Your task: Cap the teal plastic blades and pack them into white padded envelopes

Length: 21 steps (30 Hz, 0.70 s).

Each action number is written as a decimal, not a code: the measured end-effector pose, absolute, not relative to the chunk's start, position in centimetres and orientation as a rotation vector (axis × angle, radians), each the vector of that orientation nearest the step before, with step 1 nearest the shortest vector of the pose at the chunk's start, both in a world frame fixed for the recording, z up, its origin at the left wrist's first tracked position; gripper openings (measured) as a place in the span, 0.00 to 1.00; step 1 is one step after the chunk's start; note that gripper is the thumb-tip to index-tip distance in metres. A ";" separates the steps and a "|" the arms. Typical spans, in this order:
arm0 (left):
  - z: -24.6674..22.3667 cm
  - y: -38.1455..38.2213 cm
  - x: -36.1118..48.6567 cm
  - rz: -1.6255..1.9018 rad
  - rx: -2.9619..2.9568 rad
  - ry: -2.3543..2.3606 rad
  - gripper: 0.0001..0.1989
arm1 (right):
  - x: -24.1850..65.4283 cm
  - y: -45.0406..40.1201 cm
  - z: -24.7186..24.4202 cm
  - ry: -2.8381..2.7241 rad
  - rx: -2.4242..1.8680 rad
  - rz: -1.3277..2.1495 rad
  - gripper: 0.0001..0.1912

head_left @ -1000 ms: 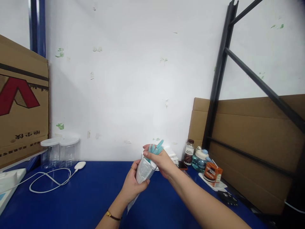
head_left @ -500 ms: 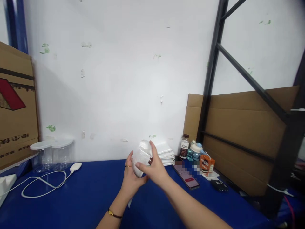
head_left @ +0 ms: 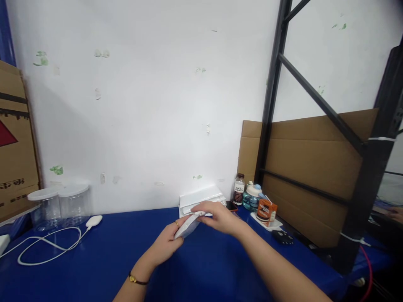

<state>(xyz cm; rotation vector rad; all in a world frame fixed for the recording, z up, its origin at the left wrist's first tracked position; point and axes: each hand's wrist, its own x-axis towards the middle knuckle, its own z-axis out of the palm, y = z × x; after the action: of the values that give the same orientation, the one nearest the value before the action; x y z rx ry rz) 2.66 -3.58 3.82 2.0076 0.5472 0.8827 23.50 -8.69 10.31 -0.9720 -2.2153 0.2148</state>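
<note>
Between my hands is a flat white packet in thin, slightly see-through wrapping, held tilted above the blue table; I cannot make out its contents. My left hand grips its lower left end, thumb on one side and fingers on the other. At the upper right end, my right hand pinches the packet's edge, fingers bent over it. Just behind them, against the wall, lies a stack of similar white packets, partly hidden by my right hand.
Two clear jars with white lids and a white cable with a puck are on the left. To the right stand a brown-capped bottle, a blue water bottle and an orange box. A black rack post rises beyond.
The packet has gone from raised and bulging to a flatter, edge-on tilt. My hands have lowered, and my right hand has moved right to its end. The view has shifted slightly right.
</note>
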 end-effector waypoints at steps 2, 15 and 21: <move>4.2 -3.5 2.0 0.799 1.991 0.620 0.27 | 24.5 -8.6 10.1 -2.227 -1.022 0.210 0.11; 6.7 7.1 5.5 1.310 1.375 0.904 0.32 | 33.0 2.0 10.1 -1.436 -1.521 0.200 0.16; 3.8 13.3 9.9 1.252 1.441 1.270 0.30 | 36.8 8.7 7.5 -1.333 -1.888 0.269 0.17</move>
<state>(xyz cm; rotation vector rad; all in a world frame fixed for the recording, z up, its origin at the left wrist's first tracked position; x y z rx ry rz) 9.86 13.26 3.76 1.4412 1.2698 1.2522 36.84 8.70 7.48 -1.8884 -1.3328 0.2693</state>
